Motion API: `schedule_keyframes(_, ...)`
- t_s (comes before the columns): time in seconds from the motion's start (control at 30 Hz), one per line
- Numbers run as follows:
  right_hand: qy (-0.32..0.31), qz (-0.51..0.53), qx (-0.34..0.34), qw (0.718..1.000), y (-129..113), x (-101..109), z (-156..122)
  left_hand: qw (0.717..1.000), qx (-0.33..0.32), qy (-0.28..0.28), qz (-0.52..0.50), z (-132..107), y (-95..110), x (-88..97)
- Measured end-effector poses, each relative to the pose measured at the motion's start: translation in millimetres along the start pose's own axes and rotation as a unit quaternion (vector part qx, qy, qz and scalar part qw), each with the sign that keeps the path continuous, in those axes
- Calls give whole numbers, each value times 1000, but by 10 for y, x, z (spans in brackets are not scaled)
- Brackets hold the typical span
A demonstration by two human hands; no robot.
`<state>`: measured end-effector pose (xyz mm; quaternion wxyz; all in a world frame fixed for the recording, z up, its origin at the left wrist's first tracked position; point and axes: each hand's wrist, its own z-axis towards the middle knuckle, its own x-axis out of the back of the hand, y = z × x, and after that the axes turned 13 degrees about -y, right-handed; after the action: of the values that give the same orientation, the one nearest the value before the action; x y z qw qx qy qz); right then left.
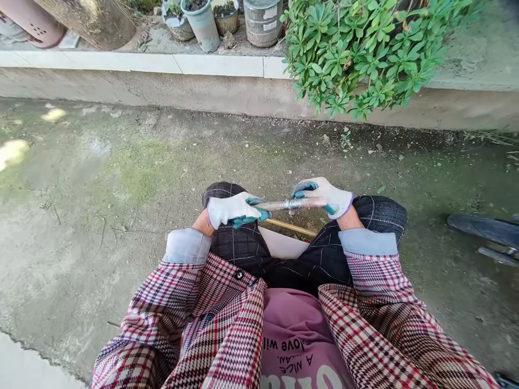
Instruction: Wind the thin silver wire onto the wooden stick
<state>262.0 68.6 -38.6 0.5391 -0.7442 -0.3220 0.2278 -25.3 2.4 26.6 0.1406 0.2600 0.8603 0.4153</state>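
My left hand (239,209), in a white work glove with a teal coated palm, is closed round one end of a wooden stick (270,206). Silvery wire (292,204) is wound in tight turns round the stick's middle. At the other end, my right hand (324,195) wears a matching glove; its thumb side grips the stick while the fingers curl above, beside the wire. The stick lies level over my lap, between my knees. Below it runs a thin yellowish rod (292,227), partly hidden by my dark checked trousers (235,243).
A low wall with a white tiled edge (219,65) crosses ahead, bearing several plant pots (201,24). A leafy green bush (365,54) overhangs it. Mossy concrete ground (133,178) surrounds me. A dark, flat object with a metal part (482,229) stands at right.
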Motion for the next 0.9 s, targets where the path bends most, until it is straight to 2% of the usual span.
schedule_keyframes(0.07,8,32,-10,999,5,-57,5,997,-3,-79,-22,104,12,-25)
schedule_keyframes(0.13,22,53,-6,998,29,-101,33,993,-18,-96,-69,208,33,-69)
schedule_keyframes(0.23,78,27,31,996,88,-102,92,992,-50,-37,-109,314,64,-147)
schedule_keyframes(0.33,185,0,62,981,121,-77,105,987,-73,55,-135,415,77,-245)
schedule_keyframes(0.37,199,17,59,978,117,-87,94,983,-81,87,-139,460,73,-291)
schedule_keyframes(0.4,191,42,51,979,106,-115,79,980,-87,118,-136,511,63,-346)
schedule_keyframes(0.47,136,83,32,987,80,-227,55,975,-94,169,-106,620,19,-480)
schedule_keyframes(0.53,91,70,23,993,81,-389,61,975,-67,208,-35,715,-53,-624)
schedule_keyframes(0.6,112,28,20,993,131,-548,100,971,-31,230,63,773,-141,-747)
schedule_keyframes(0.7,166,39,14,985,271,-684,158,957,1,216,191,786,-254,-866)
schedule_keyframes(0.77,181,65,8,981,362,-698,157,952,0,190,238,758,-296,-915)
schedule_keyframes(0.9,217,107,-1,970,464,-633,69,950,-83,120,275,710,-315,-949)
